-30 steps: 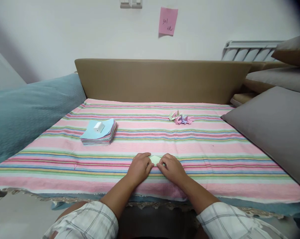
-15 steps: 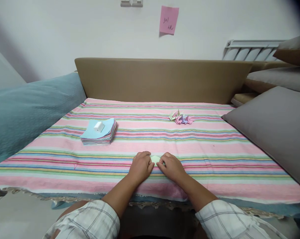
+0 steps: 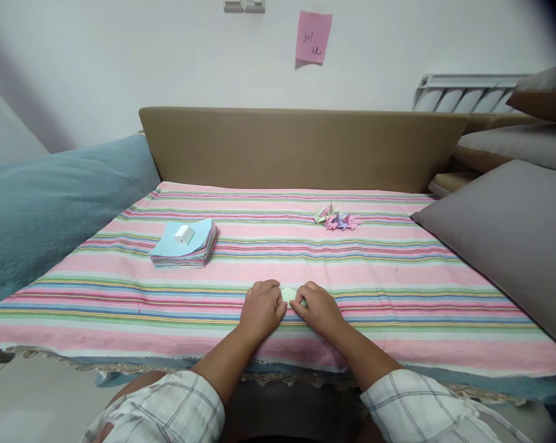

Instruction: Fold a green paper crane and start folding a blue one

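Observation:
A small piece of pale green paper lies on the striped cloth between my hands, its two ends hidden under my fingers. My left hand is closed on the paper's left end, thumb pressed down near its front edge. On the other end, my right hand pinches with thumb and curled forefinger. Farther back to the right sits a small cluster of folded paper figures in pink, purple and pale green. To the left is a stack of coloured paper sheets, light blue on top, with a small white block resting on it.
The striped cloth covers the seat before me, backed by a brown backrest. Grey cushions pile up at the right, and a blue-covered armrest stands at the left. A pink note hangs on the wall.
Both hands stay almost in place on the green paper. The part of it showing between them looks slightly flatter and more angular along its far edge.

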`<state>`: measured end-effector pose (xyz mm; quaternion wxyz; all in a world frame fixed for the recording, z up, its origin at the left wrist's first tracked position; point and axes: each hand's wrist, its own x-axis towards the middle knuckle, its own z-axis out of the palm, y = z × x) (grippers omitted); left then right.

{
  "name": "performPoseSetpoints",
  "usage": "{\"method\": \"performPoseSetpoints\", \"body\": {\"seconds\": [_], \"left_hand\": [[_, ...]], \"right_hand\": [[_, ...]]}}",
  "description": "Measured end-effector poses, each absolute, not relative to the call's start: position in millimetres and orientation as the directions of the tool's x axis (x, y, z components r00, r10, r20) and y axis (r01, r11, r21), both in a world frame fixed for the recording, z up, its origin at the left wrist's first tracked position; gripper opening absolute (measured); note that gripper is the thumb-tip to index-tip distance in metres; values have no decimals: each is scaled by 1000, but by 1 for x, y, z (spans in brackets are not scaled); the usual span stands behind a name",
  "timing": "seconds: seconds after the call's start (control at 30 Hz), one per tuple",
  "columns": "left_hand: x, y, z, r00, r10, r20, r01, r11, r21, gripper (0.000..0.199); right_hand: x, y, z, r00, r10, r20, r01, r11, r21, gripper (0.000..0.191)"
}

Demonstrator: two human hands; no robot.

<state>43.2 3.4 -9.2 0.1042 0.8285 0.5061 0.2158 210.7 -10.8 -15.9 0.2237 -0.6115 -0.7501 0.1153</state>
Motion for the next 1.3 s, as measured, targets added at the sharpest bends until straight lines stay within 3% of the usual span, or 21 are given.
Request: {"method": "performPoseSetpoints", "body": {"seconds": [0.2,0.47,0.57,0.7,0.87,1.3], "left_hand": [[40,7,-8,396,892,220,751,-452,481,11],[39,5,-8,433,882,183,778,-469,419,21],[40,6,-8,434,883,176,783,-467,411,21],[40,6,-9,435,885,167,784,-463,413,21],[41,7,-9,429,889,159,790,-455,412,19],[40,7,-9,437,886,156,793,-461,398,19]], "right_hand": [[213,-8,-17,-158,967,200,818,242,-522,9],[220,-11,-14,-213,961,179,786,277,-552,6],[225,-17,-14,-306,925,227,792,379,-478,16],[228,-29,-17,-461,844,276,801,529,-279,29],[225,-35,-25,-476,824,306,838,531,-125,41],[227,-28,-24,-466,845,262,840,516,-170,29]]}}
